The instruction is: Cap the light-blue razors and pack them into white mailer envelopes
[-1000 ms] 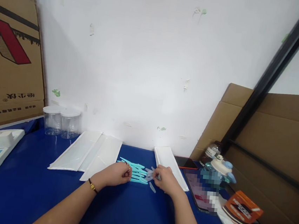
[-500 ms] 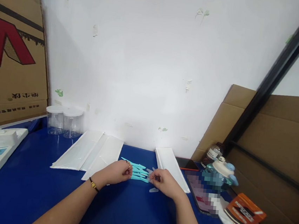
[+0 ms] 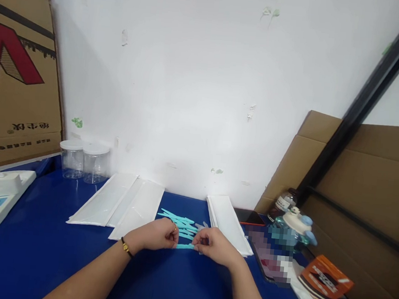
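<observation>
A slim turquoise eyebrow razor (image 3: 185, 246) lies level between my two hands, close over the blue table. My left hand (image 3: 161, 234) is closed on its left end, in a pinch of thumb and fingers. The right end sits between the thumb and fingers of my right hand (image 3: 212, 244); whether a clear cap is on that end is hidden. Just beyond is a loose pile of turquoise razors (image 3: 177, 219), crossing one another. Small clear caps (image 3: 200, 226) lie at the pile's right side, partly behind my right hand.
White padded packets (image 3: 101, 199) flank the pile on the left, with more white packets (image 3: 229, 223) on the right. Two lidded clear jars (image 3: 95, 164) and a power strip (image 3: 7, 201) stand left. Phones, a bottle (image 3: 282, 204), a teal jug (image 3: 292, 229) and an orange box (image 3: 326, 281) occupy the right.
Both hands have come slightly nearer to me, away from the pile, and a single razor now spans between them. More of the pile shows behind them.
</observation>
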